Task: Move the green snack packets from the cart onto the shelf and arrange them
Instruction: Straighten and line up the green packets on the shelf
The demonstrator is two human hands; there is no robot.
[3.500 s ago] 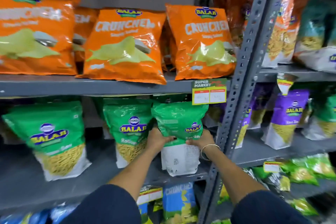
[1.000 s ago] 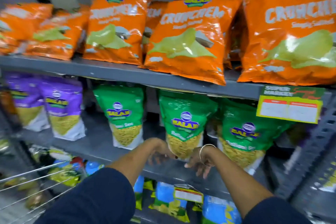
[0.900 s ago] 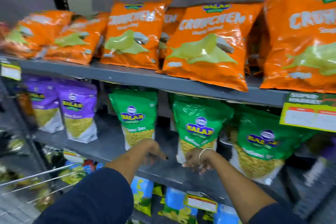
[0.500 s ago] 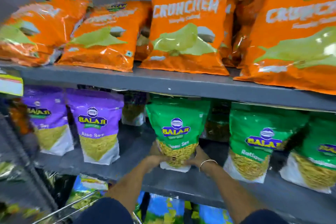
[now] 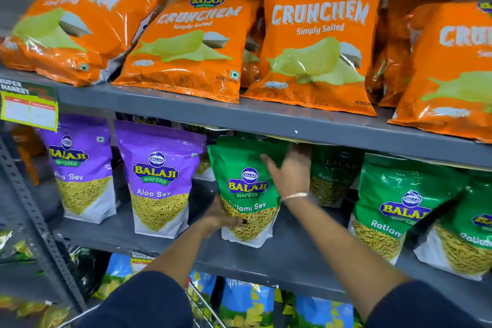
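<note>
Standing upright on the middle shelf (image 5: 266,258) beside other green packets, one green packet (image 5: 247,189) is steadied by the left hand (image 5: 221,217) gripping its lower edge and the open-fingered right hand (image 5: 291,173), so arranging seems nearly finished.

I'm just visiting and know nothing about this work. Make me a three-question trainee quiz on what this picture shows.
1. True or false: the left hand touches the lower part of the green packet.
2. Which packets stand directly left of that green packet? A) orange B) purple C) blue
3. Fill in: the right hand is open, fingers spread, at the packet's upper ____ edge.

Key:
1. True; it holds the packet near its base.
2. B; the purple packets share its shelf, the orange packets lie one shelf up.
3. Right.
</note>
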